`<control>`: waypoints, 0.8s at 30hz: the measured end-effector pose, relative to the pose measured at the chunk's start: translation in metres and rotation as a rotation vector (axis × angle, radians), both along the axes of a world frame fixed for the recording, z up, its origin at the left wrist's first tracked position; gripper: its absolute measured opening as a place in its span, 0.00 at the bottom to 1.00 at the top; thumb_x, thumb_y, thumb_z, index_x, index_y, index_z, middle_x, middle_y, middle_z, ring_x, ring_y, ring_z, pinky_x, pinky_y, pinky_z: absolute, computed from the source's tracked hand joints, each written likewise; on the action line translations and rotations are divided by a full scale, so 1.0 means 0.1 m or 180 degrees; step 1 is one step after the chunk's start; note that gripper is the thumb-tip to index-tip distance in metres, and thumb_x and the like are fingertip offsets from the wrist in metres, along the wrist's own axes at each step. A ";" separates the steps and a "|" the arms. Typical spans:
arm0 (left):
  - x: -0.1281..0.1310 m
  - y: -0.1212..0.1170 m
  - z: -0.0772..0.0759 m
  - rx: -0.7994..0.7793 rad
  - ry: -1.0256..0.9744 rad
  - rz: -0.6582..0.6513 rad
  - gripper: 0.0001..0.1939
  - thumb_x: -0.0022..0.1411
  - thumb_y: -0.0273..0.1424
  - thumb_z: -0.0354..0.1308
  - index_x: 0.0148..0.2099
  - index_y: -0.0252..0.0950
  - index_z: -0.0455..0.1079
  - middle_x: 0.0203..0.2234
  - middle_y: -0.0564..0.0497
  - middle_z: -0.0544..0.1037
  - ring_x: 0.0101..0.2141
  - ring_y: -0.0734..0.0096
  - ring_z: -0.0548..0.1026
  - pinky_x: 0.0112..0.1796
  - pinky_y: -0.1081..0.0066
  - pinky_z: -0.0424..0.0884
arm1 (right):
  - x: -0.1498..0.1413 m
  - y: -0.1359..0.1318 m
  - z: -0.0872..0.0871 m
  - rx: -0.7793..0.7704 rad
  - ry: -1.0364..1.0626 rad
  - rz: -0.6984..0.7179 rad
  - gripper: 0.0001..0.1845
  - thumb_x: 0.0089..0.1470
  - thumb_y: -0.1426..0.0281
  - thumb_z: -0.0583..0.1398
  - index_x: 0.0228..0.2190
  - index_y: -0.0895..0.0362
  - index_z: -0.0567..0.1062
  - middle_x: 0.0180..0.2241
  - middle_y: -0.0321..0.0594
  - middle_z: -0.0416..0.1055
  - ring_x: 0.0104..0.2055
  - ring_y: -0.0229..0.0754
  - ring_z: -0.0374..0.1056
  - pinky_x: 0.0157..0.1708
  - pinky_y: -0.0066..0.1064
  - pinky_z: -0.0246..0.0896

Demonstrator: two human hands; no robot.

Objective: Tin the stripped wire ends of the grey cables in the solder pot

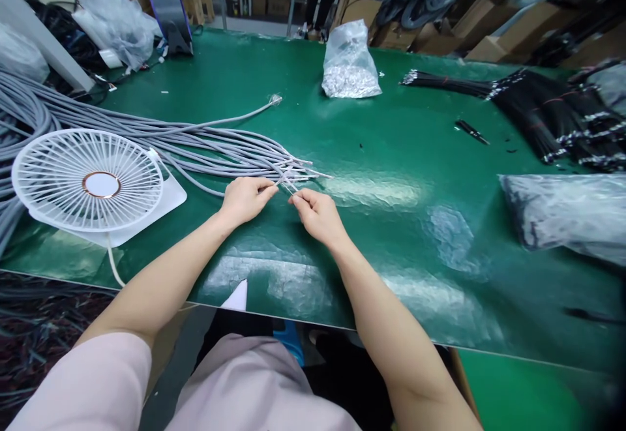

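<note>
White round plastic desk fan (88, 180) stands before long grey sheathed cables (195, 147) on a green mat (401, 118); left hand (247, 199) and right hand (317, 216) each pinch the thin split wire ends (293, 177) fanning from the bundle

Pale pink top (254, 385), probably smock; loose short sleeve (83, 379); left hand (244, 201), right hand (317, 217) bare.
</note>
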State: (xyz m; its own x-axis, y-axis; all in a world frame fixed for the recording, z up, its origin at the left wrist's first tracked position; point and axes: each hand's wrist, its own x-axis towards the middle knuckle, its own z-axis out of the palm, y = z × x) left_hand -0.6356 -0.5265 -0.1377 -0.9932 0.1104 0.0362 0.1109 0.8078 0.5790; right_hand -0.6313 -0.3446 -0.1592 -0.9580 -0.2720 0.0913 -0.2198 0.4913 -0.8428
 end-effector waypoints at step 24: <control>-0.02 -0.03 -0.03 0.0029 0.0018 0.0055 0.16 0.64 0.41 0.50 0.38 0.37 0.75 0.27 0.51 0.78 0.29 0.68 0.71 0.30 0.71 0.58 | 0.05 0.06 0.10 -0.0684 -0.0001 0.0224 0.15 0.57 0.62 0.54 0.33 0.58 0.76 0.17 0.31 0.60 0.20 0.36 0.56 0.24 0.28 0.53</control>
